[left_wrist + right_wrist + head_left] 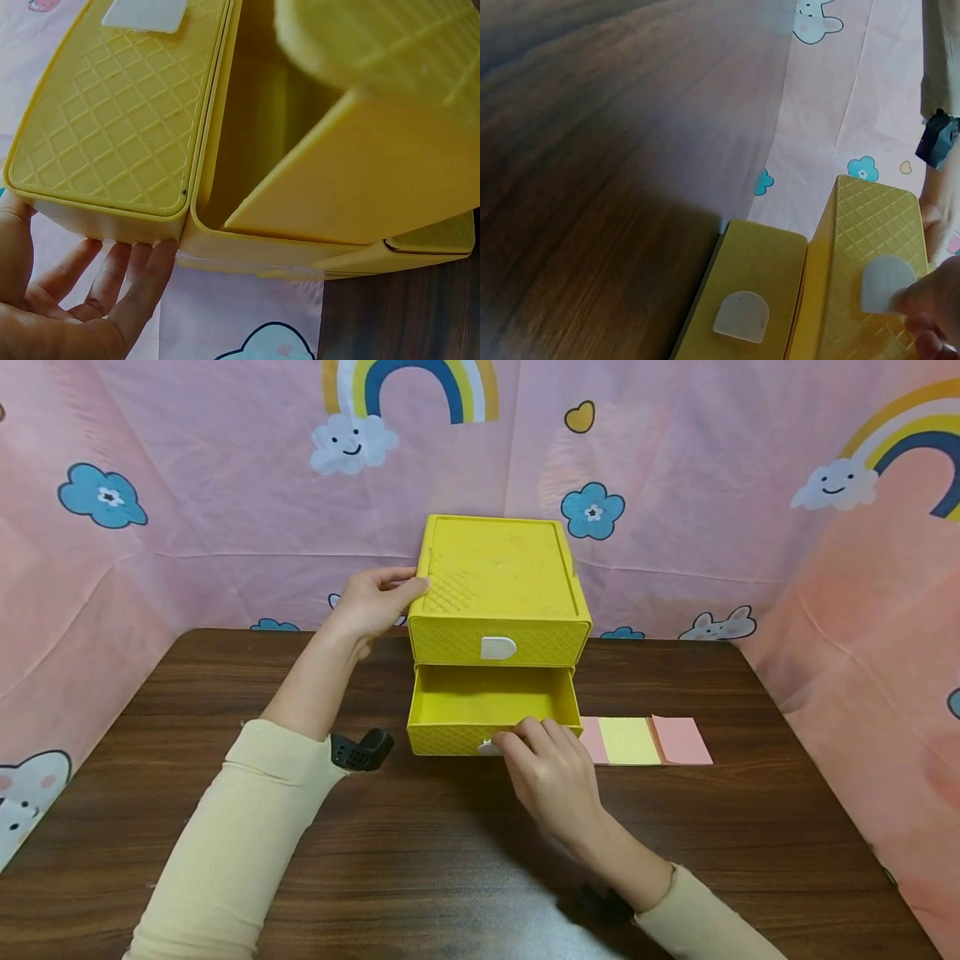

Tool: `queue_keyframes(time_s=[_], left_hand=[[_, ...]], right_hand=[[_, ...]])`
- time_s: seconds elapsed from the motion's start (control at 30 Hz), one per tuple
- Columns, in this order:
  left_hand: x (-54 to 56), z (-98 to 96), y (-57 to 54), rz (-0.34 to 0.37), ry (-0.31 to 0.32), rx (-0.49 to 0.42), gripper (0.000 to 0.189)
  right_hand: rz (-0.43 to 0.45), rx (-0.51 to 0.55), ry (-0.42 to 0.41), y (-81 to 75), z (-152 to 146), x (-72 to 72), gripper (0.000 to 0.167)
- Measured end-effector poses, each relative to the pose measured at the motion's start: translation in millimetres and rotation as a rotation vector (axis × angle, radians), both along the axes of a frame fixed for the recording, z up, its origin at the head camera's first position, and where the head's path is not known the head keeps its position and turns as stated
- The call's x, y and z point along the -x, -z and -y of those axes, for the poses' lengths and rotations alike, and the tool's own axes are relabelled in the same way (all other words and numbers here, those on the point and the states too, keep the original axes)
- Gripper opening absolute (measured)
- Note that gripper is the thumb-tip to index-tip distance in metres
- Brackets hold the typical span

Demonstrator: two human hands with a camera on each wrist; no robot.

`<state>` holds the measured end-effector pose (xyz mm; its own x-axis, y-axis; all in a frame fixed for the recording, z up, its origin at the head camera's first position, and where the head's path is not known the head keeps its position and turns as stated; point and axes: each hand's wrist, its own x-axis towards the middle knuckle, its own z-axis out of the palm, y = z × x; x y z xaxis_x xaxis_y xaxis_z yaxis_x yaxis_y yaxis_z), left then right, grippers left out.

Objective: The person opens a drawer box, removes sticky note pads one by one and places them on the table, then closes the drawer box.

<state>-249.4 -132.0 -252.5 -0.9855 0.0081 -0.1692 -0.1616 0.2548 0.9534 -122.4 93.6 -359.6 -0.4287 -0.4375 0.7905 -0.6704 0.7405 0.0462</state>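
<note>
A yellow plastic drawer cabinet [498, 568] stands near the back of the table, its top drawer [450, 641] closed. The drawer [491, 695] under it is pulled out, and the part of its inside that shows is bare. Thumb and fingers of my right hand [558, 777] pinch that drawer's white handle [885, 283]. My left hand [378, 602] holds the cabinet's left side, thumb over the top edge and fingertips against the side wall. A bottom drawer [765, 262] with its own white handle [741, 316] sits closed in the right wrist view.
Pink and yellow sticky notes [630, 741] lie in a row right of the drawer, partly behind it. The dark wooden table [420, 860] ends at the back against a pink patterned cloth [262, 527], which also hangs at both sides.
</note>
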Motion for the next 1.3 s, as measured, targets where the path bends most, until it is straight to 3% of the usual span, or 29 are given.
queue_keyframes(time_s=[0.17,0.8,1.3], left_hand=[[0.3,-0.1,-0.6,0.005,-0.003,-0.004,0.049],[-0.6,0.2,0.2,-0.010,-0.002,-0.001,0.048],[-2.9,-1.0,-4.7,0.011,0.000,0.032,0.050]], right_hand=[[0.048,-0.015,0.028,-1.3,0.2,4.2,0.011],[0.097,0.027,0.057,0.5,1.4,23.8,0.008],[0.094,0.039,0.075,0.3,3.7,41.6,0.008]])
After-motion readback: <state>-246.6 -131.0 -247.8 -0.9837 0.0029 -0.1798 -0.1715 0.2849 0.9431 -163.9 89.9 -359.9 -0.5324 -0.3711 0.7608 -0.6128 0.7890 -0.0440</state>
